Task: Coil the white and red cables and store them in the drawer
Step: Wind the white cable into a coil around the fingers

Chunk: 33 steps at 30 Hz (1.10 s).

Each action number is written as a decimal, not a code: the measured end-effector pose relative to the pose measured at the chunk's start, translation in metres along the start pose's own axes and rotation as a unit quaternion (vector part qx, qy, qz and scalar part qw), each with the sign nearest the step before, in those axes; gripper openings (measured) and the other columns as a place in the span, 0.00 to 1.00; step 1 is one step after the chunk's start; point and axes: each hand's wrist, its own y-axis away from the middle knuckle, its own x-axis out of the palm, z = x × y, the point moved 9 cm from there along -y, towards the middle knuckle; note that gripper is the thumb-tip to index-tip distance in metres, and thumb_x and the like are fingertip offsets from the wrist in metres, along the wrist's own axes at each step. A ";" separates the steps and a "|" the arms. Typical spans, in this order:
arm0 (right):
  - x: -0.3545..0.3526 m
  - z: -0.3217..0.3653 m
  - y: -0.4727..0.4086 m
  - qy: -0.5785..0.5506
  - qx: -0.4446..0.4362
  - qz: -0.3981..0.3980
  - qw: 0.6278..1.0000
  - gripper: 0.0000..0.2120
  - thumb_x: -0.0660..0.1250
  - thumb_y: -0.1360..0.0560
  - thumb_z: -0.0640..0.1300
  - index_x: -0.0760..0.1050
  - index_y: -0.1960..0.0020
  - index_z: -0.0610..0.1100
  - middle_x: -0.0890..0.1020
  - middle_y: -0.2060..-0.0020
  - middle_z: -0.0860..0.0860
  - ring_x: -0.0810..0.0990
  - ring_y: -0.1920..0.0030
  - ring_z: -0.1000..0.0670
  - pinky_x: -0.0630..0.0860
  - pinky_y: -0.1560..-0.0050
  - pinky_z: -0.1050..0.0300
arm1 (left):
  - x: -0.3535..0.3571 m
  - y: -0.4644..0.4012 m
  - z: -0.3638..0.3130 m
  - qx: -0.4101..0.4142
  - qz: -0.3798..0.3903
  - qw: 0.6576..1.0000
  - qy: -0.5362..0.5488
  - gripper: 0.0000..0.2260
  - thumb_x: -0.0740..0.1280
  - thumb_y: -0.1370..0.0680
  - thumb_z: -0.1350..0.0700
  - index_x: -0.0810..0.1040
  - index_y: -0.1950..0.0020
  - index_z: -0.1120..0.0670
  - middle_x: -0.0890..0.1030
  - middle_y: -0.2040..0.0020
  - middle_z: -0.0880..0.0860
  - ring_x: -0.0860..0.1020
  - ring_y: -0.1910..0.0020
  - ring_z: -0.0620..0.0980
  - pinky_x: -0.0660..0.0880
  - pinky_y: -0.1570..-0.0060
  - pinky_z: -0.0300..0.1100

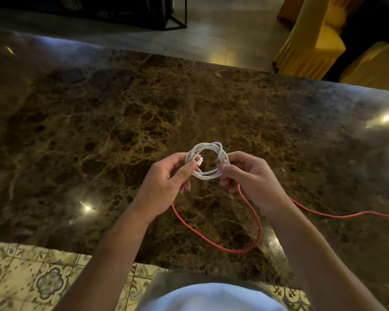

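Observation:
The white cable is wound into a small round coil, held just above the dark marble table. My left hand pinches the coil's left side, where a white plug end sticks out. My right hand pinches the coil's right side. Below my hands the red cable lies uncoiled on the table in a wide loop, and one strand runs off to the right edge of the view. No drawer is in view.
Chairs with yellow covers stand beyond the table's far right corner. A dark metal frame stands on the floor at the back. Patterned floor tiles show below the table's near edge.

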 end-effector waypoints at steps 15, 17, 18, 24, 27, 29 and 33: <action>0.064 0.037 -0.034 0.253 -0.150 0.065 0.954 0.09 0.77 0.25 0.47 0.79 0.48 0.51 0.81 0.61 0.57 0.78 0.64 0.61 0.72 0.64 0.72 | -0.056 0.064 0.009 -0.074 -0.250 0.958 -0.117 0.09 0.66 0.16 0.49 0.82 0.41 0.50 0.85 0.62 0.44 0.80 0.68 0.36 0.72 0.66 0.28; 0.085 0.042 -0.037 0.270 -0.167 0.082 0.945 0.10 0.77 0.25 0.49 0.80 0.46 0.51 0.81 0.63 0.56 0.78 0.65 0.59 0.72 0.65 0.70 | -0.074 0.071 0.010 -0.081 -0.262 0.951 -0.145 0.10 0.66 0.16 0.47 0.83 0.42 0.49 0.86 0.61 0.46 0.83 0.61 0.37 0.73 0.61 0.28; 0.096 0.044 -0.039 0.272 -0.171 0.090 0.943 0.11 0.76 0.25 0.49 0.80 0.44 0.52 0.81 0.63 0.56 0.78 0.65 0.58 0.72 0.65 0.69 | -0.084 0.074 0.011 -0.085 -0.267 0.948 -0.150 0.10 0.66 0.17 0.46 0.83 0.43 0.49 0.85 0.61 0.46 0.83 0.60 0.39 0.75 0.58 0.31; 0.159 0.051 -0.067 0.292 -0.185 0.107 0.932 0.12 0.75 0.24 0.49 0.78 0.42 0.54 0.81 0.64 0.55 0.79 0.65 0.56 0.80 0.59 0.54 | -0.139 0.078 0.037 -0.139 -0.294 0.938 -0.121 0.14 0.65 0.18 0.41 0.84 0.47 0.50 0.84 0.59 0.49 0.82 0.57 0.48 0.76 0.55 0.42; 0.201 0.053 -0.088 0.311 -0.181 0.112 0.926 0.12 0.75 0.25 0.51 0.78 0.43 0.55 0.82 0.63 0.55 0.81 0.63 0.54 0.82 0.56 0.50 | -0.181 0.074 0.056 -0.161 -0.302 0.933 -0.113 0.13 0.66 0.18 0.42 0.83 0.47 0.50 0.84 0.58 0.49 0.83 0.56 0.48 0.77 0.52 0.44; 0.232 0.053 -0.102 0.326 -0.179 0.114 0.921 0.12 0.74 0.25 0.52 0.78 0.42 0.55 0.81 0.62 0.56 0.81 0.62 0.53 0.83 0.55 0.47 | -0.212 0.071 0.069 -0.169 -0.308 0.929 -0.117 0.11 0.67 0.17 0.44 0.80 0.45 0.50 0.85 0.57 0.48 0.84 0.55 0.46 0.79 0.49 0.45; 0.294 0.045 -0.126 0.374 -0.167 0.116 0.905 0.13 0.70 0.23 0.52 0.77 0.40 0.55 0.83 0.61 0.56 0.82 0.62 0.51 0.83 0.56 0.48 | -0.264 0.067 0.088 -0.182 -0.315 0.914 -0.177 0.08 0.67 0.16 0.47 0.76 0.42 0.50 0.86 0.57 0.46 0.81 0.59 0.40 0.76 0.56 0.38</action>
